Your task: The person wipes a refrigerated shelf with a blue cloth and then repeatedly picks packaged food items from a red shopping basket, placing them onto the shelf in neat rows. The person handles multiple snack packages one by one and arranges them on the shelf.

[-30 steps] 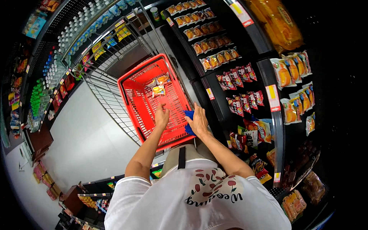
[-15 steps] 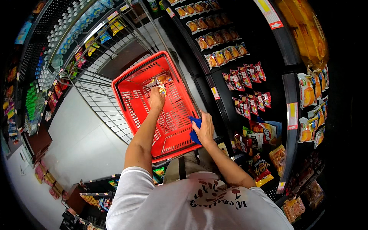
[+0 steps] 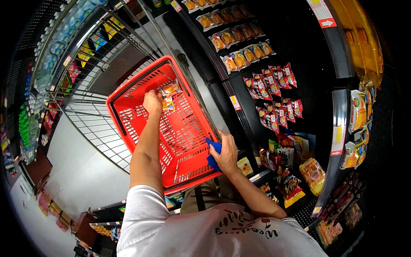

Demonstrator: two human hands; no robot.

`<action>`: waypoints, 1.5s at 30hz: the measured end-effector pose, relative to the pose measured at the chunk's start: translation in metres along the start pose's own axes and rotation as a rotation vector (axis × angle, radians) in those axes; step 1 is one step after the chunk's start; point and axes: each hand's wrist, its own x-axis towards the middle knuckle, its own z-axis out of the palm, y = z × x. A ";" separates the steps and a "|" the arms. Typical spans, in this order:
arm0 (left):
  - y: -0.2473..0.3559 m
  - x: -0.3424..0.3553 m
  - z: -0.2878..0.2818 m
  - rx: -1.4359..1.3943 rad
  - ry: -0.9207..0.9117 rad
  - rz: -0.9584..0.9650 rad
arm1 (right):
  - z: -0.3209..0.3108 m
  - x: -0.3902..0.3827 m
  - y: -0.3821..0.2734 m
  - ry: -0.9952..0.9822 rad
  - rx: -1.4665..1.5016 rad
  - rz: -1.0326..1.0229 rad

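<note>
some half-curled fingers (image 3: 225, 139) on blue cloth (image 3: 212, 163)

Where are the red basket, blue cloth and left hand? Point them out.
Red basket (image 3: 128, 101), head view: inner far wall.
Blue cloth (image 3: 212, 163), head view: its lower part.
Left hand (image 3: 153, 102), head view: back of the hand.

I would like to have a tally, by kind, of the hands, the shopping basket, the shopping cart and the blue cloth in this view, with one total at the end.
Bare hands (left hand and right hand): 2
Red plastic shopping basket: 1
Metal wire shopping cart: 1
Blue cloth: 1
Total: 5
</note>
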 end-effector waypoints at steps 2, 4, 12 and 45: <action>-0.001 0.004 -0.002 -0.006 -0.043 -0.002 | -0.001 0.001 -0.001 0.009 -0.005 -0.025; -0.007 0.005 0.006 0.017 -0.014 0.026 | 0.000 -0.001 0.000 0.006 -0.006 -0.032; -0.022 -0.036 -0.033 -0.319 0.174 0.062 | -0.001 0.000 -0.001 0.021 0.000 -0.020; 0.191 -0.294 -0.297 -0.894 0.100 0.716 | -0.214 0.023 -0.060 -0.229 1.335 0.216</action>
